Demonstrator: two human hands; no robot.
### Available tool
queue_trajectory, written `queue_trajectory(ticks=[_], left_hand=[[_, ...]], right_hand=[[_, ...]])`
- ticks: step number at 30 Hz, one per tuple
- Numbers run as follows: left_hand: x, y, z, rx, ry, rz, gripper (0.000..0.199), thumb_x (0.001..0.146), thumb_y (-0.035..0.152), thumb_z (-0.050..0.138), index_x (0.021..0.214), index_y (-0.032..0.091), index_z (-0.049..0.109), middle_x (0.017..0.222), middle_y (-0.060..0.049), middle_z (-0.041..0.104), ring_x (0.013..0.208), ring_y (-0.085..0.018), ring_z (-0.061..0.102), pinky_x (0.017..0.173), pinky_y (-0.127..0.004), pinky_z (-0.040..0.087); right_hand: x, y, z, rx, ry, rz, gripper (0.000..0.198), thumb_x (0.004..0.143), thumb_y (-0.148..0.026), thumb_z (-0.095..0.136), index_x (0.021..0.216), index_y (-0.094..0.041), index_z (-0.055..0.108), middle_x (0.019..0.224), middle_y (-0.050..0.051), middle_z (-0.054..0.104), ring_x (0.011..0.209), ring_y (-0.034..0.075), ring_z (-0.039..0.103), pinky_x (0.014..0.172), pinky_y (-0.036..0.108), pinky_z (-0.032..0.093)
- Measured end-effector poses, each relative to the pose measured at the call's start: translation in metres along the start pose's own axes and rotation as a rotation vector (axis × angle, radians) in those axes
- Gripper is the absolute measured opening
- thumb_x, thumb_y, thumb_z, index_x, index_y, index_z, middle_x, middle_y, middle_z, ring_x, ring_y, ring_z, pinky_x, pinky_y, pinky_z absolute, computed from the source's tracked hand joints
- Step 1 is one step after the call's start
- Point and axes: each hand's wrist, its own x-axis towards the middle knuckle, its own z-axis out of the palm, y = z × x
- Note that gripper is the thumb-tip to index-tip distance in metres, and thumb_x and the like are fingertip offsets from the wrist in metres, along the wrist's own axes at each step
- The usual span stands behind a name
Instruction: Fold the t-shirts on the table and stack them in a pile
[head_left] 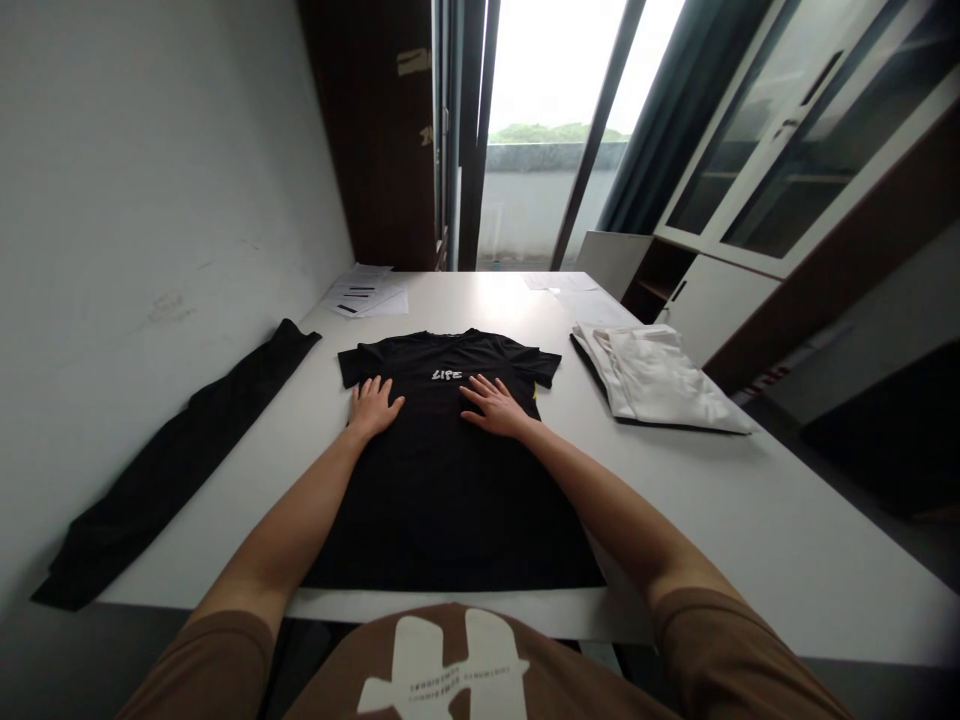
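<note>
A black T-shirt (442,490) lies spread flat on the white table, its collar toward the window and its hem near the table's front edge. White lettering shows across its chest. My left hand (373,408) rests palm down on the shirt's left side, below the sleeve, with fingers spread. On the right side of the chest, beside the lettering, my right hand (495,405) lies flat with its fingers apart. Neither hand grips the cloth. A small yellow bit shows at the shirt's right side seam.
Along the wall at left lies a long folded black garment (187,455). Folded white clothes (660,378), with black cloth beneath, sit on the right of the table (750,530). Papers (367,293) lie at the far left corner, more sheets (585,298) at the far right. Cabinets stand at right.
</note>
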Motion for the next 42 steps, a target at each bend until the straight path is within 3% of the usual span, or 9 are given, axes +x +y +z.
queue_trajectory(ticks=[3, 15, 27, 35, 42], left_hand=[[-0.001, 0.004, 0.000, -0.024, 0.007, 0.065, 0.075, 0.101, 0.065, 0.032, 0.161, 0.020, 0.034, 0.167, -0.011, 0.030, 0.156, -0.031, 0.022, 0.125, -0.051, 0.019], [0.001, 0.004, 0.003, -0.042, -0.067, 0.095, 0.082, 0.100, 0.069, 0.031, 0.160, 0.013, 0.034, 0.169, -0.014, 0.024, 0.157, -0.031, 0.017, 0.126, -0.047, 0.017], [-0.001, 0.010, 0.005, -0.053, -0.078, 0.286, 0.082, 0.101, 0.066, 0.031, 0.160, 0.009, 0.034, 0.169, -0.015, 0.023, 0.157, -0.030, 0.019, 0.126, -0.045, 0.018], [-0.012, 0.026, -0.006, -0.077, -0.101, 0.376, 0.085, 0.100, 0.069, 0.033, 0.160, 0.008, 0.033, 0.169, -0.016, 0.022, 0.157, -0.029, 0.018, 0.127, -0.047, 0.017], [-0.029, 0.054, -0.013, -0.107, -0.146, 0.534, 0.083, 0.100, 0.068, 0.037, 0.162, 0.013, 0.030, 0.169, -0.014, 0.020, 0.157, -0.029, 0.018, 0.127, -0.047, 0.016]], right_hand=[[0.002, -0.003, 0.002, 0.044, -0.037, 0.003, 0.072, 0.103, -0.070, 0.035, 0.163, -0.030, 0.033, 0.169, 0.005, 0.020, 0.156, 0.027, 0.016, 0.127, 0.050, 0.011], [0.006, 0.026, 0.005, 0.030, -0.020, 0.223, 0.072, 0.103, -0.070, 0.033, 0.161, -0.028, 0.037, 0.169, 0.005, 0.021, 0.157, 0.026, 0.015, 0.127, 0.047, 0.013], [0.007, 0.030, 0.009, 0.028, -0.006, 0.215, 0.070, 0.104, -0.068, 0.034, 0.161, -0.027, 0.038, 0.169, 0.005, 0.021, 0.157, 0.026, 0.015, 0.127, 0.046, 0.012], [0.007, 0.030, 0.010, 0.036, 0.002, 0.213, 0.069, 0.104, -0.068, 0.036, 0.161, -0.028, 0.038, 0.168, 0.005, 0.022, 0.156, 0.027, 0.016, 0.127, 0.047, 0.013], [0.009, 0.049, 0.014, 0.051, 0.029, 0.179, 0.051, 0.109, -0.038, 0.035, 0.159, -0.030, 0.041, 0.166, 0.003, 0.030, 0.155, 0.023, 0.022, 0.126, 0.047, 0.019]])
